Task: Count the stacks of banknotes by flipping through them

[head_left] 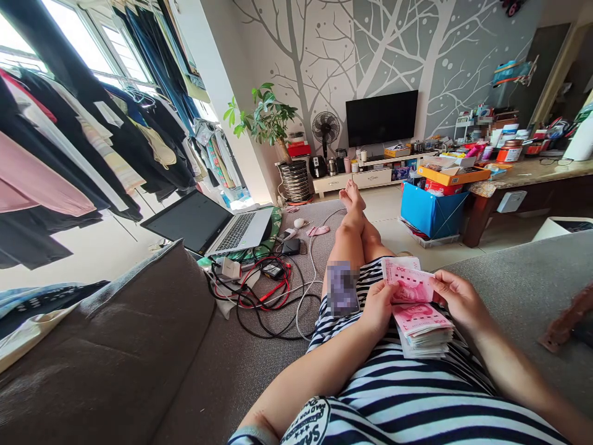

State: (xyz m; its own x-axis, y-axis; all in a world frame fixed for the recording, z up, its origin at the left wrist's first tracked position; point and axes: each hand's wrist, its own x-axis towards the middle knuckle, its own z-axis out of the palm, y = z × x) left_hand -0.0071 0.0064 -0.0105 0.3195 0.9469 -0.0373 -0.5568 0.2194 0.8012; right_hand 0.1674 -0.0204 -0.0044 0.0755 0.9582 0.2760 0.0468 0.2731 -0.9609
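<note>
A pink banknote [410, 289] marked 100 is stretched between my two hands above my lap. My left hand [380, 306] is closed on its left end, thumb on top. My right hand [456, 296] pinches the right end between thumb and fingers. Another pale pink note [401, 264] shows just behind it. Below, a thick stack of banknotes [426, 330] with a pink one on top rests on the striped clothing. Whether the left fingers also hold the stack's upper edge is hidden. A phone-shaped thing [343, 287], blurred out, lies on my left thigh.
An open laptop [234, 232] sits on the sofa to the left, beside tangled black, red and white cables [273, 290]. A sofa cushion [115, 340] rises at far left. Past my feet stands a TV cabinet [356, 180]; a cluttered table [532, 176] is at right.
</note>
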